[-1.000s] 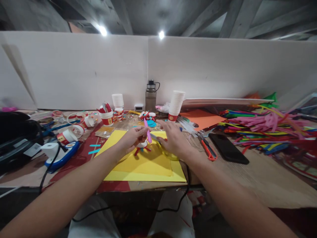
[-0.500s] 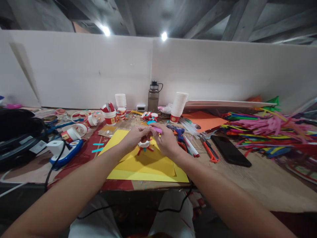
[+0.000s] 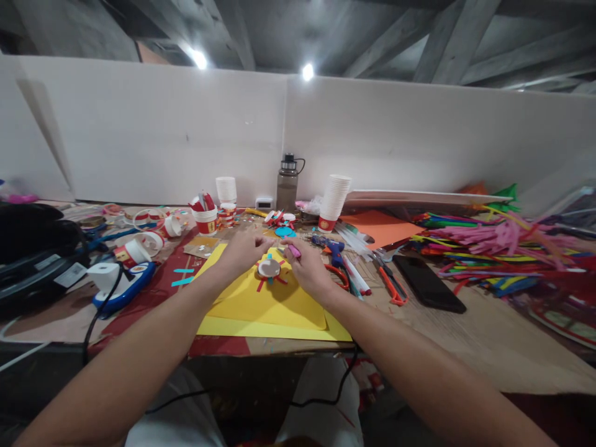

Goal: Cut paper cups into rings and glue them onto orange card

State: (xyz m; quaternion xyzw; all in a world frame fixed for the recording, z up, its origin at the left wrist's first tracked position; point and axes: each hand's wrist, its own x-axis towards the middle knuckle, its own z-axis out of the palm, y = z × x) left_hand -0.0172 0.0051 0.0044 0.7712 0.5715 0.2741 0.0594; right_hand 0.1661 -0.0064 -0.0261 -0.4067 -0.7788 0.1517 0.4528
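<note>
At the frame's centre we grip a pink object (image 3: 294,251) in our right hand (image 3: 308,266), our left hand (image 3: 244,251) near it; just below, a white round piece (image 3: 269,268) with red strips (image 3: 259,287) rests on yellow paper (image 3: 265,313).

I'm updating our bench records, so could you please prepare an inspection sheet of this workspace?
Surface: cardboard-covered table, with yellow sheets near its front edge.
Job's things: small white cup piece with red and blue strips, on the yellow sheets; pink object, too small to identify.
Clutter: colourful strips and phone at right.
Hands: right hand grips the pink object; left hand close by, its hold unclear.
Cables: black cable at left, near the white plug.
Surroundings: white panel behind, ceiling lights above.
</note>
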